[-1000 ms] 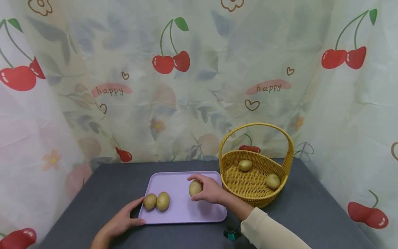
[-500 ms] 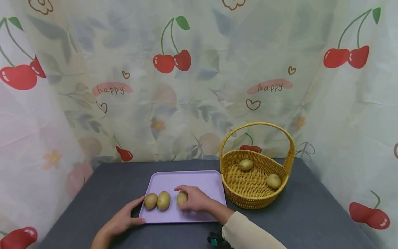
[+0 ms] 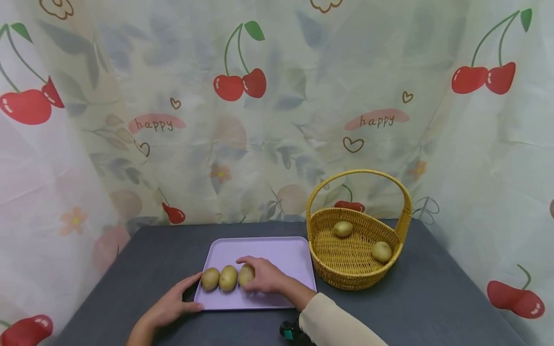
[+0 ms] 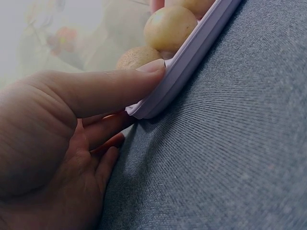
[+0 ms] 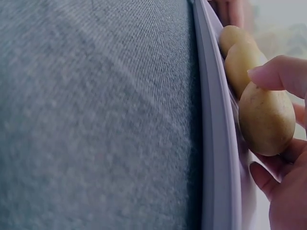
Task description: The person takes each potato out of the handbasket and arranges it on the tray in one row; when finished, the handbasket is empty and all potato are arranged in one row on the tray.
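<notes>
While the right hand (image 3: 265, 277) is pinching the third potato (image 5: 266, 122), now farther left and just beside the middle potato (image 3: 228, 278), lining-up from the purple tray (image 3: 272, 247) left edge is reaching three, left hand (image 3: 170, 306) bracing near-left corner, fingers spread.

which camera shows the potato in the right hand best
The right wrist view: the potato held by the right hand is large and mostly uncovered. The head view shows it small, partly hidden by the hand; the left wrist view's top edge crops it.

The tray (image 3: 281, 250) looks smooth plastic, the tablecloth (image 3: 173, 250) matt fabric, the basket (image 3: 346, 281) wicker.
</notes>
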### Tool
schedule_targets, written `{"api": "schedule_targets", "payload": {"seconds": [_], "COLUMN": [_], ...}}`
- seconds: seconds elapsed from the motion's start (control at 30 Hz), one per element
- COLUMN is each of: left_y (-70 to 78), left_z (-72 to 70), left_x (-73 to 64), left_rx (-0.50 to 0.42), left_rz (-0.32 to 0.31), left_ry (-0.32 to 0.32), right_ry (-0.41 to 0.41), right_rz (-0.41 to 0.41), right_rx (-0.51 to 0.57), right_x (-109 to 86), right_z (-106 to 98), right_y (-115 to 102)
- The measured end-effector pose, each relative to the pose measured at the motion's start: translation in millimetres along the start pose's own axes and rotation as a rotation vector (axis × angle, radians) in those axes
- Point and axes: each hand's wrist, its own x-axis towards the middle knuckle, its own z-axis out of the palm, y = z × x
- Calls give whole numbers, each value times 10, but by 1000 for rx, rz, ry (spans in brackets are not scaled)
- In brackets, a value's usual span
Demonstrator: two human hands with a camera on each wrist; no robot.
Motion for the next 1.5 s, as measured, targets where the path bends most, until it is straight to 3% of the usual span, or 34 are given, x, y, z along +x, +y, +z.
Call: {"api": "schedule_targets", "payload": {"seconds": [0.3, 0.53, 1.5], "left_y": [-3, -19, 4], "left_z": [5, 6, -3], "left_x": [18, 18, 12], "left_rx": [1, 9, -15], "left_rz": [-6, 5, -8], "left_ry": [-3, -1, -20], "right_ry": [-13, -44, 9], "right_rz": [-50, -68, -68], "right_rx": [-12, -86, -32], "right_x": [13, -5, 6], "right_z": [-4, -3, 7], "right_y": [-32, -16, 3]}}
